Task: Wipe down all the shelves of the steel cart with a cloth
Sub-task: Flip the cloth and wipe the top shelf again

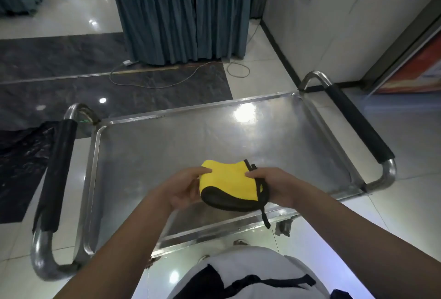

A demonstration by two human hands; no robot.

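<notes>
Head view: both hands, left hand [183,190] and right hand [274,185], grip yellow cloth [229,179] above cart shelf [167,146].

You have just one camera, and it sits on your head. It looks forward and down, close over the top shelf of the steel cart [167,146]. Your two arms reach in from the bottom edge. The wide lens bends the cart's handles outward. Farther off, you see the shiny floor [78,12] and a wall [334,24].

Glossy tiled floor [71,7], skirted tables [181,17]
</notes>
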